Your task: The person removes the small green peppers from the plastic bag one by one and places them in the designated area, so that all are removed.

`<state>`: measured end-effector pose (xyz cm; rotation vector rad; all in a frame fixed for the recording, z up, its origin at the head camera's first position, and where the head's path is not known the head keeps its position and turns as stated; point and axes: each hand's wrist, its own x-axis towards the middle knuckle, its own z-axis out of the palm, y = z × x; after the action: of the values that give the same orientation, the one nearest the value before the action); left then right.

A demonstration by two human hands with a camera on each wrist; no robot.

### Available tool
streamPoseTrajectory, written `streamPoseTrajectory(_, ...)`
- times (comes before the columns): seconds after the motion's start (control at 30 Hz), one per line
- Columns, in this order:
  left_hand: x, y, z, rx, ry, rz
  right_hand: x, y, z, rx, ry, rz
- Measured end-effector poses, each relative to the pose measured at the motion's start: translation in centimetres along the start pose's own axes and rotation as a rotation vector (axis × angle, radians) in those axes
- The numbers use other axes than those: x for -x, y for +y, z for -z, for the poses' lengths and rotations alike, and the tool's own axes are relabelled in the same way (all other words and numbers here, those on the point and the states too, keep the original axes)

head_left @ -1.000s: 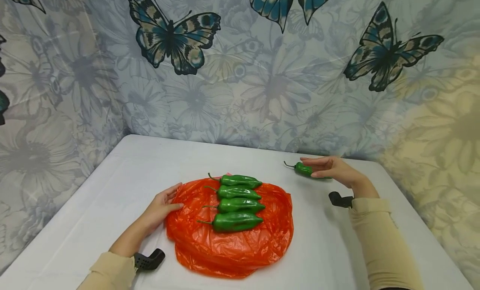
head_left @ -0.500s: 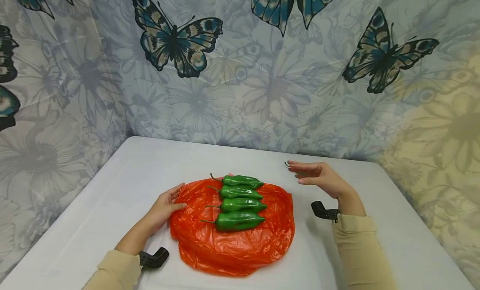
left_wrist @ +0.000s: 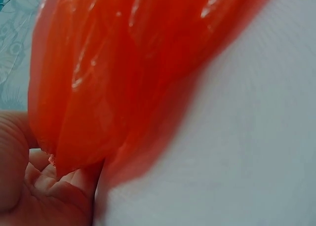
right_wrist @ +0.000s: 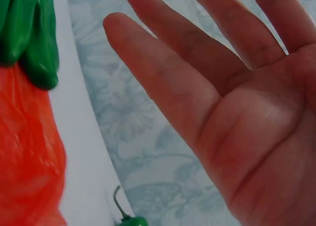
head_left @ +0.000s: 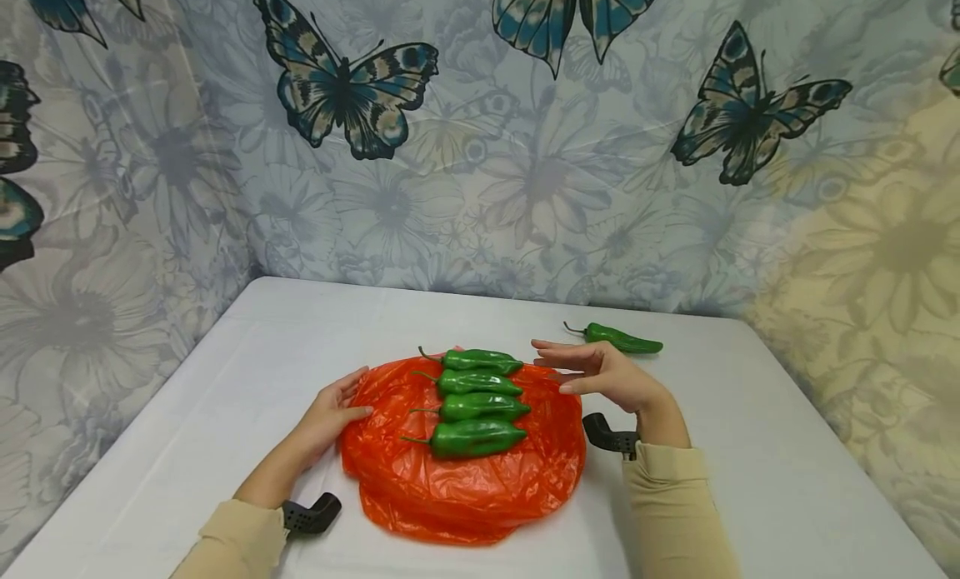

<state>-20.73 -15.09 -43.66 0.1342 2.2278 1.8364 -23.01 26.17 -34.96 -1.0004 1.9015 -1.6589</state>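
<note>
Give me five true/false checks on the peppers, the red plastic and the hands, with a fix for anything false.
1. Four green peppers lie side by side on the red plastic. True.
2. The left hand touches the edge of the red plastic. True.
3. The right hand holds a pepper. False: it is open and holds nothing.
4. The stems of the four peppers point to the person's left. True.
5. The fifth pepper lies on the red plastic. False: it lies apart from it, on the white table.
</note>
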Motion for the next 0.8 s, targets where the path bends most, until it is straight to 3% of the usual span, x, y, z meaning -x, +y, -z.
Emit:
streamPoseTrajectory(0.3, 0.0, 0.0, -0.1, -0.005, -0.004, -0.003, -0.7, 1.2, -3.0, -0.071, 0.002, 0.01)
streamPoseTrajectory(0.57, -0.1, -0.1, -0.1, -0.004, 0.0, -0.003, -1.9, 2.6, -4.7, -0.109, -0.031, 0.002)
streamPoseTrajectory(0.8, -0.1, -0.1, 0.0, -0.007, 0.001, 0.001, -2.8, 3.1, -5.7, -0.114, 0.0, -0.028)
